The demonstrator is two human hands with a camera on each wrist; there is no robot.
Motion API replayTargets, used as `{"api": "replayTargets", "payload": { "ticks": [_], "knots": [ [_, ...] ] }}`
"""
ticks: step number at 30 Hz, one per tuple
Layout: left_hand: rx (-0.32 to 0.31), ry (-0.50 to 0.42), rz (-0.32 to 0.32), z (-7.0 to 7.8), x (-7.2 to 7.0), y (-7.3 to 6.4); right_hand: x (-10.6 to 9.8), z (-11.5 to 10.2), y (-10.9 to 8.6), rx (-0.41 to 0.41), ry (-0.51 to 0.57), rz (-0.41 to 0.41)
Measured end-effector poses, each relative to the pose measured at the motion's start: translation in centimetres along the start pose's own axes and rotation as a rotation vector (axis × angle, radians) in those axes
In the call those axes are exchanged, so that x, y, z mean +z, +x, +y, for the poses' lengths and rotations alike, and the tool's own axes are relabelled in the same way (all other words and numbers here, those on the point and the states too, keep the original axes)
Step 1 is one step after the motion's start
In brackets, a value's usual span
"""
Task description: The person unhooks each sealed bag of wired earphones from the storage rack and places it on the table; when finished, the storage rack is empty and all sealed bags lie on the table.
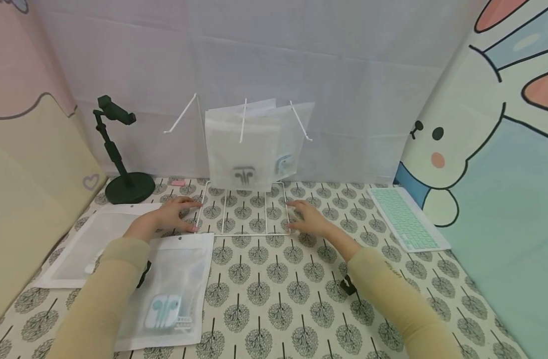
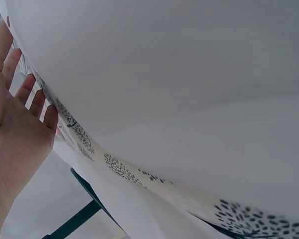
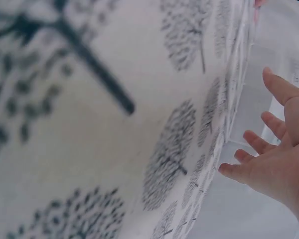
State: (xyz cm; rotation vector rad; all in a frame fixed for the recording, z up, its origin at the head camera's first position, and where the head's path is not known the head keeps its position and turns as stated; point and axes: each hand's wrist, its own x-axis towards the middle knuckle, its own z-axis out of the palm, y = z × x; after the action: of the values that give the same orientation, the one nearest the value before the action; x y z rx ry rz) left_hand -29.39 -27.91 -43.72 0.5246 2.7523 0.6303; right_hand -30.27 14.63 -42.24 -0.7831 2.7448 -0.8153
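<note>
A white wire display rack point(image 1: 242, 234) stands at the back of the table, its base flat on the cloth. From its middle hook hangs a frosted zip pouch point(image 1: 238, 154) with dark earphones showing through. Behind and to the right, another frosted pouch point(image 1: 298, 129) with blue-and-white earphones hangs from the right hook; the left hook is bare. My left hand point(image 1: 172, 214) has its fingertips and thumb at the base's left wire. Opposite it, my right hand point(image 1: 311, 219) reaches the right wire with fingers spread. In the right wrist view that hand point(image 3: 279, 144) shows loosely extended fingers.
Two frosted pouches lie at the left, one holding earphones point(image 1: 163, 310) nearest me, another pouch point(image 1: 83, 244) partly under my left arm. A dark green stand point(image 1: 130, 187) and a small pink item point(image 1: 178, 183) sit back left. A mint keyboard point(image 1: 408, 219) lies at the right.
</note>
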Motion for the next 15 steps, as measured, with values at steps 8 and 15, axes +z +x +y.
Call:
{"api": "replayTargets", "payload": {
  "ticks": [8, 15],
  "knots": [
    [-0.018, -0.022, -0.006, 0.6, -0.2, -0.3, -1.2, -1.5, 1.5, -0.036, 0.175, 0.223],
    [-0.022, -0.03, -0.005, 0.7, -0.1, -0.4, -2.5, -3.0, 3.3, -0.16, 0.374, 0.326]
  ]
}}
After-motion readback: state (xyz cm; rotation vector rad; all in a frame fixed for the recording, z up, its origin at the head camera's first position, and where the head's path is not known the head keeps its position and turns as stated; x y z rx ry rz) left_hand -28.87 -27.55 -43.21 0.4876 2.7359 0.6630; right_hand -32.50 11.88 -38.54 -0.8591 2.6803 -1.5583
